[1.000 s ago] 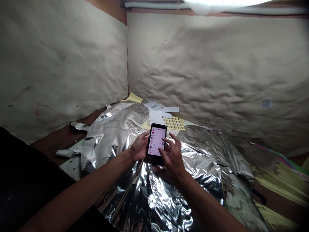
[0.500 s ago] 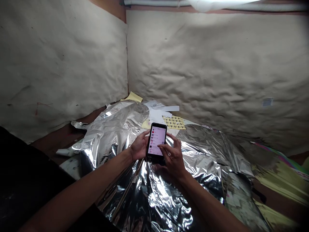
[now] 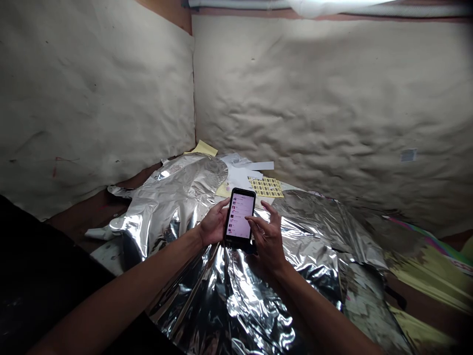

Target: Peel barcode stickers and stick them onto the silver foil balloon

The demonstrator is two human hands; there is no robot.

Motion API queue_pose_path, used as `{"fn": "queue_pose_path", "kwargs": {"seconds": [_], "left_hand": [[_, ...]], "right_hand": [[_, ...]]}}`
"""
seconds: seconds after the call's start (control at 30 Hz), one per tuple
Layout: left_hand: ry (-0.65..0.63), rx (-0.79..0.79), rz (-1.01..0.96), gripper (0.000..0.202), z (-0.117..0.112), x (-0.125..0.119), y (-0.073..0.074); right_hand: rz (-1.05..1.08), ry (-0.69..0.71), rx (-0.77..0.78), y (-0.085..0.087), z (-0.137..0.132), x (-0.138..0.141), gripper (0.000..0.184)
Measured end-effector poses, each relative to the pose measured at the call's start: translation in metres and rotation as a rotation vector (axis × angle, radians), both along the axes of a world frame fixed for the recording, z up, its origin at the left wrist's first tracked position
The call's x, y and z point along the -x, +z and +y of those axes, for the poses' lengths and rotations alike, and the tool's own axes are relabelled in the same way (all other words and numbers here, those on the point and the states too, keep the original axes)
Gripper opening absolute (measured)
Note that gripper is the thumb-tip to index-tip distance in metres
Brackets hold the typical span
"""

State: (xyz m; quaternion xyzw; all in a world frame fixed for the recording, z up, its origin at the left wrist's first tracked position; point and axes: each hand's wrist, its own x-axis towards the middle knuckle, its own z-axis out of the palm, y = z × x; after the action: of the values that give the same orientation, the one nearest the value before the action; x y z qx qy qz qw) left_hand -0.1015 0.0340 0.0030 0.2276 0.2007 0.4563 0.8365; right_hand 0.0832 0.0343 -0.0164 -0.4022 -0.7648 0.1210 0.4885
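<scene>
A black smartphone [image 3: 241,212] with a lit, pale pink screen is tilted up in front of me, showing a list of rows. My left hand [image 3: 214,224] is closed around its left edge, with part of the fingers hidden behind it. At the phone's right side my right hand [image 3: 269,236] has its fingers apart, and its thumb tip is over the right part of the screen. I cannot tell whether that thumb touches the glass. Under both hands lies crumpled silver foil sheeting [image 3: 207,305].
Beyond the phone lie white papers [image 3: 238,173], a yellow label sheet [image 3: 266,187] and a yellow sheet [image 3: 206,148]. Walls covered in wrinkled pale sheeting [image 3: 314,93] meet in a corner behind. Yellow plastic [image 3: 436,281] lies at right; something black [image 3: 44,276] fills the lower left.
The list on the screen has scrolled upward. My right hand has shifted slightly to the right and its fingers have spread off the phone's edge. My left hand and the phone stay put.
</scene>
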Motion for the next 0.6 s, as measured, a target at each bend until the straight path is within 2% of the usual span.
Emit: {"fn": "queue_pose_path", "kwargs": {"seconds": [0.2, 0.47, 0.6], "left_hand": [[0.010, 0.018, 0.020, 0.057, -0.0012, -0.0007, 0.0021], [-0.004, 0.030, -0.007, 0.058, -0.0014, -0.0001, 0.0023], [0.002, 0.030, 0.007, 0.059, -0.0015, -0.0006, 0.0034]], "right_hand": [[0.006, -0.016, -0.001, 0.0014, 0.0006, -0.0021, 0.020], [-0.078, 0.137, -0.104, 0.0058, -0.0049, -0.0013, 0.016], [-0.075, 0.089, -0.100, 0.0032, -0.0016, -0.0008, 0.016]]}}
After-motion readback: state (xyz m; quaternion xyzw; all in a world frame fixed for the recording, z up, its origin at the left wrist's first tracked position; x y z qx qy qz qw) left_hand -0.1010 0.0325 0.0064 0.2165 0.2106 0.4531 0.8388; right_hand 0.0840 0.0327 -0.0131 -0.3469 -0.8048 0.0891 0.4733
